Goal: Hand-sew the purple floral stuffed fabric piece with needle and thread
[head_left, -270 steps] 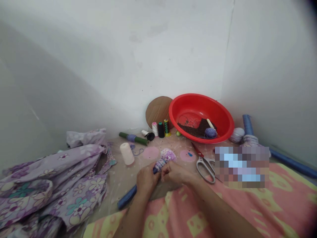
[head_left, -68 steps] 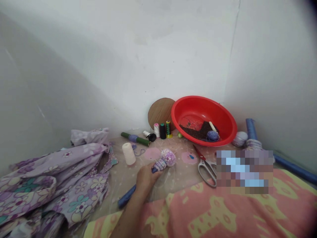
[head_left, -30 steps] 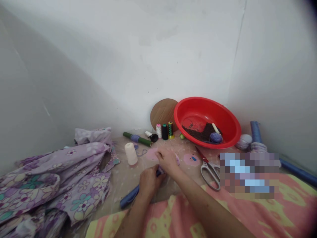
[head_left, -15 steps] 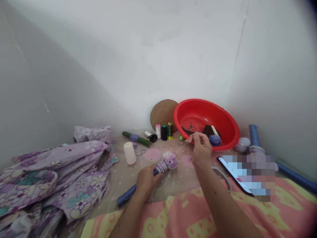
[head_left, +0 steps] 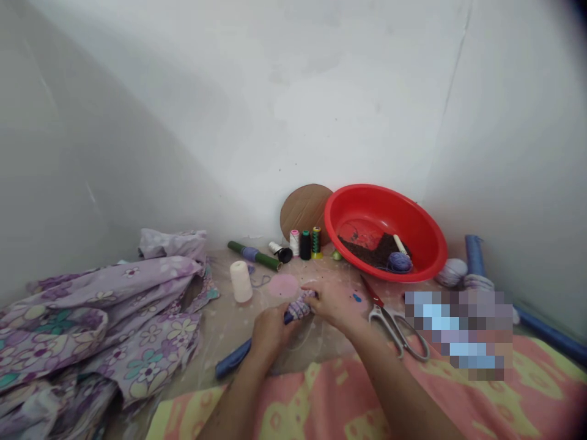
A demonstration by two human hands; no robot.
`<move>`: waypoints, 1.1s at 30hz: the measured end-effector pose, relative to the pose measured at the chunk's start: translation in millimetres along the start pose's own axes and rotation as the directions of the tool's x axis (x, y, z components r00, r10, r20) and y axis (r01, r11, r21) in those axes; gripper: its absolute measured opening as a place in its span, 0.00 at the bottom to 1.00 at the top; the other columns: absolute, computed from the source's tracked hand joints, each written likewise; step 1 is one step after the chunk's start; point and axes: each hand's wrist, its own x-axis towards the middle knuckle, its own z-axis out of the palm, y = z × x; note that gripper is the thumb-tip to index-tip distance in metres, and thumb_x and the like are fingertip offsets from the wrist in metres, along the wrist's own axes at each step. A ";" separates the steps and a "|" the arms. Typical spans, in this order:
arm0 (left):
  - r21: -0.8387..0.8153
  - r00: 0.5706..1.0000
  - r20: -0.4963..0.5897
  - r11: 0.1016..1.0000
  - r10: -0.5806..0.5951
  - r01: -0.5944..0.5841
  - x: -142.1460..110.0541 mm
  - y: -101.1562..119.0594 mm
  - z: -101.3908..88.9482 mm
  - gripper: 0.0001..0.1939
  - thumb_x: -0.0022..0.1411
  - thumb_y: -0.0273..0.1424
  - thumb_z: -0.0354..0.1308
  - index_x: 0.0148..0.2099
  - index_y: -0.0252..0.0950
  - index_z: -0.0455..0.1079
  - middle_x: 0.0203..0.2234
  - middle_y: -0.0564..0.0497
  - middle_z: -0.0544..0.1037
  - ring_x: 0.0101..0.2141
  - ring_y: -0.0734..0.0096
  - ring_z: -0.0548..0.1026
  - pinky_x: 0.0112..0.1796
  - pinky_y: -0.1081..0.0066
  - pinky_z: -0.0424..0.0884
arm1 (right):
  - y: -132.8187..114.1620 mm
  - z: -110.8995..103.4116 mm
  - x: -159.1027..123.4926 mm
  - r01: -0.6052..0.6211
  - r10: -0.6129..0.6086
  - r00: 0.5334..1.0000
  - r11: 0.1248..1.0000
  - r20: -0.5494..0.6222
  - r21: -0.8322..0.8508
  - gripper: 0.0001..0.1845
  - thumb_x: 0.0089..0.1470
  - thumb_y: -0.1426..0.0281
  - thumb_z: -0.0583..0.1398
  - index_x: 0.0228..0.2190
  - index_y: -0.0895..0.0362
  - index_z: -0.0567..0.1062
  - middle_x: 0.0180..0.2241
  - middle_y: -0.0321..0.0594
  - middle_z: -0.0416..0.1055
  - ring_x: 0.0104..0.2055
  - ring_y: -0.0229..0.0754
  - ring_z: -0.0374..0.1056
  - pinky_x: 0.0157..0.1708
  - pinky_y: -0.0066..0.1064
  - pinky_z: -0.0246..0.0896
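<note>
Left hand [head_left: 274, 335] was closed around a blue rod [head_left: 233, 360], gripping it just below a bundle [head_left: 300, 304] of purple floral cloth bound onto the rod. Right hand [head_left: 334, 304] lay half open, its fingers [head_left: 312, 294] touching the top of the bundle; whether they pinched a thread, I could not tell. The bundle sat between the two hands, above a clear plastic sheet [head_left: 220, 330] printed with pink circles, and the rod slanted down and away to the left.

Just right of the right hand lay scissors [head_left: 394, 327] with silver handles and red blades. Beyond them, a blurred patch [head_left: 458, 335] hid whatever lay there. A cream thread cone [head_left: 241, 281] stood upright left of the bundle, near a green stick [head_left: 252, 255] wrapped with purple yarn. Three spools [head_left: 305, 244] stood in a row beside a cardboard disc [head_left: 305, 211] leaning on the wall. A red basin [head_left: 330, 214] tilted against the wall, holding a yarn ball [head_left: 398, 261] and a dark scrap [head_left: 367, 255]. Floral cloth [head_left: 92, 324] lay heaped at left, and a pink-and-yellow blanket [head_left: 541, 391] stretched across the near edge.
</note>
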 end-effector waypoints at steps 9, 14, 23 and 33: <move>0.018 1.000 0.008 0.999 -0.027 0.027 -0.8 1.8 -0.4 0.19 0.52 0.44 0.46 0.43 0.42 0.66 0.35 0.50 0.73 0.36 0.69 0.69 0.32 0.76 0.57 | -7.5 16.5 2.3 -0.064 0.070 0.996 0.992 0.060 -0.108 0.09 0.44 0.70 0.53 0.21 0.59 0.72 0.23 0.42 0.70 0.27 0.39 0.63 0.26 0.27 0.52; 0.002 1.000 -0.003 1.000 0.006 -0.005 -2.0 2.9 -2.6 0.20 0.51 0.44 0.47 0.45 0.43 0.64 0.36 0.51 0.73 0.36 0.68 0.69 0.32 0.75 0.58 | 6.0 -0.3 2.1 -0.110 0.097 0.993 0.624 0.062 0.774 0.10 0.41 0.66 0.56 0.17 0.59 0.65 0.13 0.28 0.56 0.15 0.29 0.51 0.19 0.24 0.50; 0.002 1.000 0.002 1.000 -0.010 0.010 -2.2 4.0 -2.8 0.22 0.51 0.45 0.47 0.45 0.41 0.65 0.37 0.50 0.73 0.37 0.67 0.69 0.34 0.74 0.59 | 9.4 -39.4 -3.0 0.320 0.229 0.913 0.114 -0.339 0.940 0.08 0.39 0.69 0.59 0.18 0.56 0.63 0.13 0.23 0.50 0.14 0.26 0.45 0.37 0.39 0.59; -0.007 1.000 0.006 1.000 -0.004 0.004 -3.0 3.9 -3.5 0.21 0.52 0.44 0.47 0.46 0.42 0.64 0.38 0.50 0.73 0.38 0.67 0.69 0.35 0.75 0.59 | 15.6 -55.7 -5.3 0.469 0.392 0.757 0.232 -0.523 0.852 0.05 0.39 0.72 0.60 0.18 0.57 0.67 0.16 0.27 0.61 0.18 0.27 0.54 0.33 0.32 0.58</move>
